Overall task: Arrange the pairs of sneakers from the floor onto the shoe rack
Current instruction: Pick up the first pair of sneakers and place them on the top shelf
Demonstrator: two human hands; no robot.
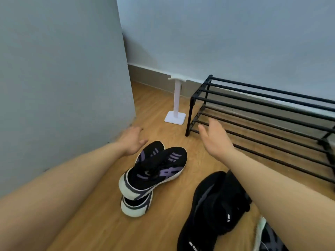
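At bottom right, a light-soled sneaker is cut off by the frame beside the all-black pair. Above the floor's black-and-purple pair, left hand and right hand hover spread, empty, near the shoe rack.

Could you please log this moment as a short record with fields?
left hand: open, empty, above the purple-striped sneakers
right hand: open, empty, in front of the shoe rack
purple-striped sneakers: on the floor, one lying over the other
black sneakers: on the floor, nearer the camera
shoe rack: no shoes on the visible part
white stand: left of the rack
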